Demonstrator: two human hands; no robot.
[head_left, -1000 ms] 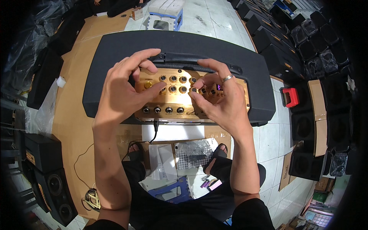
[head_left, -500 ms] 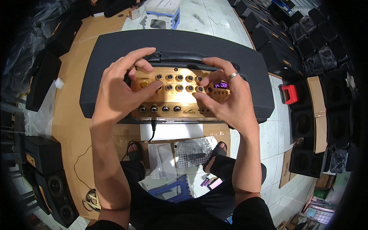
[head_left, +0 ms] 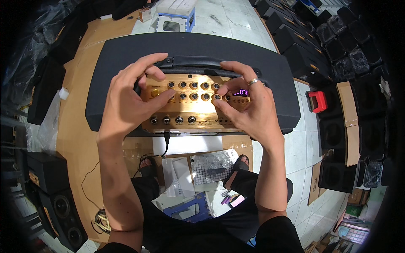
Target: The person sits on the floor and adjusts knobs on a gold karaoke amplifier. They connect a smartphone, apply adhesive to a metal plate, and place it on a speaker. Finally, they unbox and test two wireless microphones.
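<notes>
A gold control panel [head_left: 190, 110] with rows of small black-topped knobs is set in the top of a black speaker box [head_left: 126, 48]. My right hand [head_left: 255, 107], a ring on one finger, has thumb and index fingertips on either side of a lower-row knob [head_left: 217, 97]. My left hand [head_left: 126, 99] is curved over the panel's left end. Its thumb tip lies over a lower-row knob, while the other fingers are spread near the black carry handle [head_left: 196, 62]. A purple-lit display [head_left: 241, 92] shows beside my right fingers. A black plug [head_left: 167, 137] sits at the panel's front edge.
A blue-and-white step stool [head_left: 175, 17] stands beyond the box. More black speakers [head_left: 52, 202] stand at left, with stacked cabinets [head_left: 306, 63] at right. A red object [head_left: 317, 102] lies by the right stacks. Plastic packaging [head_left: 215, 166] lies between my feet.
The purple display's reading has changed. The panel and both hands appear shifted slightly left in the picture, with the fingers in nearly the same places on the knobs.
</notes>
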